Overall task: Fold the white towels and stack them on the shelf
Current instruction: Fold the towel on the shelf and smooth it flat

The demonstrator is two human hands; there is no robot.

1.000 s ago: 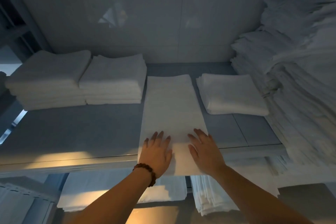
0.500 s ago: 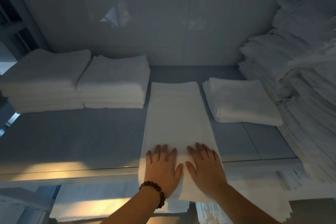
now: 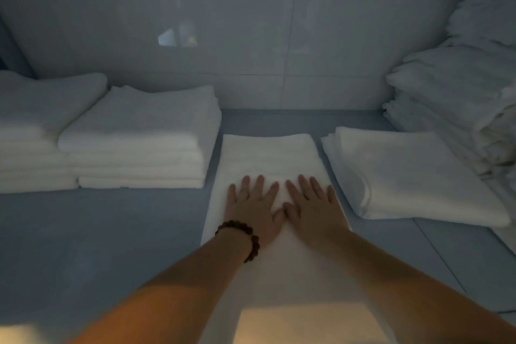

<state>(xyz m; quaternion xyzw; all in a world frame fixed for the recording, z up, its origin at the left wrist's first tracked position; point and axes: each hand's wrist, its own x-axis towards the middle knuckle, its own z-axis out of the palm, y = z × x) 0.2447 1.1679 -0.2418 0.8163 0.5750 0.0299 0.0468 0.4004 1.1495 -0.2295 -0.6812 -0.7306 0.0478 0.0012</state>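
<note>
white towel (image 3: pixel 268 153), a long folded strip, lies on the grey shelf (image 3: pixel 97 232) between a folded stack (image 3: pixel 139 137) and a single folded towel (image 3: pixel 413 176). its near end runs under the forearms and is cut off at the bottom edge; dim light blurs its folds. left hand (image 3: pixel 251 209) and right hand (image 3: pixel 312 209) lie flat on its middle, fingers straight, slightly spread, thumbs nearly touching. the far end lies beyond the fingertips.
</note>
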